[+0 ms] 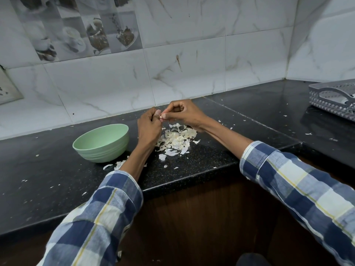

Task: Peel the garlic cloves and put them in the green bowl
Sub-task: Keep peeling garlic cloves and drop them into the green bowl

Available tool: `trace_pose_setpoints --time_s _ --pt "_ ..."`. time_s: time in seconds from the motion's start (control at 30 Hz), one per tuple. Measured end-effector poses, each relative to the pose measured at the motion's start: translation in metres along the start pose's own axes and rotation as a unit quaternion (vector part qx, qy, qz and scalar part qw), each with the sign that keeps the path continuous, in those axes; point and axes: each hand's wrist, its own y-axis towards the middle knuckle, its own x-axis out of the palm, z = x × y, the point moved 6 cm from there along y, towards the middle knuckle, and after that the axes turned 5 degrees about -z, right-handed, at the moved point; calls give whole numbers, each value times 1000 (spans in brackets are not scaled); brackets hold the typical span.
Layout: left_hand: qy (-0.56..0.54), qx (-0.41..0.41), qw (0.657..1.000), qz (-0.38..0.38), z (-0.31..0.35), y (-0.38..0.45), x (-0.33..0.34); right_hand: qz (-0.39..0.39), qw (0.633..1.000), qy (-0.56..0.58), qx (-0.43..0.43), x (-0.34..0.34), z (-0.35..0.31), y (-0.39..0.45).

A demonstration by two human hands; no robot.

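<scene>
Two hands meet over a black stone table, working at a single garlic clove (161, 116) pinched between them. The left hand (149, 126) curls its fingers around the clove and holds it upright, thumb up along its side, apparently to steady it. The right hand (182, 112) reaches in from the other side, its fingertips (165, 115) nipping at the clove's tip, as though to lift a strip of skin away. Both wrists are raised clear of the surface and the forearms slope in from the table's front edge, checked sleeves (107, 212) pushed back from the wrists.

The clove sits directly above a heap of papery peels (175, 140), a placement that seems chosen so that fresh scraps drop onto the same pile. Smaller flakes lie scattered across the table (207, 156).

The green bowl (101, 142) stands just left of the left hand, close enough for a short reach once the clove is bare. Its contents cannot be seen from this angle. A grey perforated basket (334, 97) rests well apart at the far right, beside the marbled wall tiles (192, 73).
</scene>
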Motion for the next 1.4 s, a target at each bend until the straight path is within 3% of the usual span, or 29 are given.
trace_pose_setpoints --time_s 0.37,0.5,0.77,1.07,1.23,1.4 --pt "-51 -14 999 7 0 -2 4 -9 996 75 40 -2 5 2" --pt "-23 5 1000 13 3 -3 4 2 996 76 46 -5 5 0" --pt "56 65 996 21 10 -7 3 0 999 -4 41 -6 0 -3" --pt "30 90 995 4 13 -9 6 42 985 -164 24 -8 0 2" --pt "31 62 996 54 7 -7 -4 32 980 -195 37 -13 -2 -4" --pt "22 51 997 56 9 -8 -3 17 985 -171 31 -15 -8 -7"
